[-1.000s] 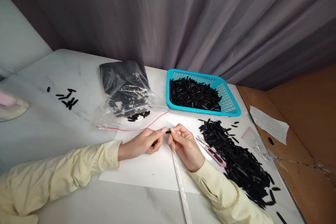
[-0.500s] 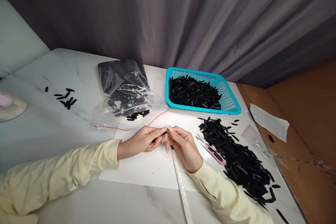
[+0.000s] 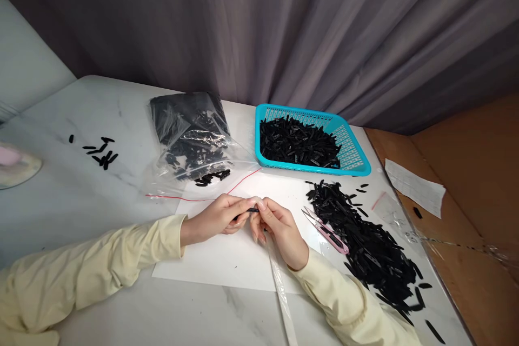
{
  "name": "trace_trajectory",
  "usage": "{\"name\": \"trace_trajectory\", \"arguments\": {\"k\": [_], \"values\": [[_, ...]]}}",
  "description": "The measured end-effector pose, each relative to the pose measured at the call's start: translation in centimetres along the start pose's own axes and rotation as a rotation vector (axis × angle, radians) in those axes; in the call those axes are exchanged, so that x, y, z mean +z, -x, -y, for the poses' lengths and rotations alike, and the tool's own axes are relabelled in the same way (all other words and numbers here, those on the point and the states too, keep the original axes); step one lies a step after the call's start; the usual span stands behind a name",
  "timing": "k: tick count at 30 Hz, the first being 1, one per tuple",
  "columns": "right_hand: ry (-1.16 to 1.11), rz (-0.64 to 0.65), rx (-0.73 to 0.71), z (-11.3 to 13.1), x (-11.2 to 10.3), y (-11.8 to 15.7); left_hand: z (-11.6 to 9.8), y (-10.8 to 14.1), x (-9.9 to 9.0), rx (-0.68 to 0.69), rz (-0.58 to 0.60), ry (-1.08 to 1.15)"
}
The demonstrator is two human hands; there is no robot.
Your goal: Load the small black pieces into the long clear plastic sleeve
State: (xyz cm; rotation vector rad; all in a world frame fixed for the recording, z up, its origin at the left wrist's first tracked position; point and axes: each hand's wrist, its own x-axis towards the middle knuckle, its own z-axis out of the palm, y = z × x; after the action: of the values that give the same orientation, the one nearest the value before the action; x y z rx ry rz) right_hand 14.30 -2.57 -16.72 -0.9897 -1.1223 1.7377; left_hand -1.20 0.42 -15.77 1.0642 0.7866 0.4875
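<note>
Over a white sheet of paper [image 3: 203,265], my left hand [image 3: 223,215] and my right hand [image 3: 284,230] meet with their fingertips nearly touching. Pinched between them is a small, narrow black piece [image 3: 253,210]; its exact kind is too small to make out. Both hands are closed, thumb against fingers. Below my right hand a long white plastic-wrapped strip [image 3: 279,286] runs toward the table's front edge, its upper end hidden by the fingers. Pink-handled thread snips [image 3: 326,231] lie to the right, beside a heap of similar black pieces [image 3: 368,254].
A blue basket [image 3: 314,168] of black pieces stands at the back. Left of it lies a clear zip bag [image 3: 194,140] with more black pieces. Several loose pieces [image 3: 103,155] are at far left. On the right are a cardboard box [image 3: 466,184] and a white paper slip [image 3: 416,188].
My right hand has shifted slightly left and turned, its lower fingers curling in. The black piece now lies more level between the fingertips. My left hand has barely moved.
</note>
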Motion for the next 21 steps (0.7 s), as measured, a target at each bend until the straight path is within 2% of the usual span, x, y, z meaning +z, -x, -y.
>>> {"name": "trace_trajectory", "arguments": {"k": [14,18,21], "values": [[0.38,-0.094,-0.185,0.1,0.4,1.1,0.1,0.1,-0.1,0.039,0.013,0.018],[0.629,-0.163,-0.366,0.4,0.1,1.4,-0.2,-0.1,-0.2,0.007,0.028,0.077],[0.89,-0.344,-0.579,2.3,-1.4,0.3,-0.3,-0.3,-0.6,-0.057,0.056,0.238]]}}
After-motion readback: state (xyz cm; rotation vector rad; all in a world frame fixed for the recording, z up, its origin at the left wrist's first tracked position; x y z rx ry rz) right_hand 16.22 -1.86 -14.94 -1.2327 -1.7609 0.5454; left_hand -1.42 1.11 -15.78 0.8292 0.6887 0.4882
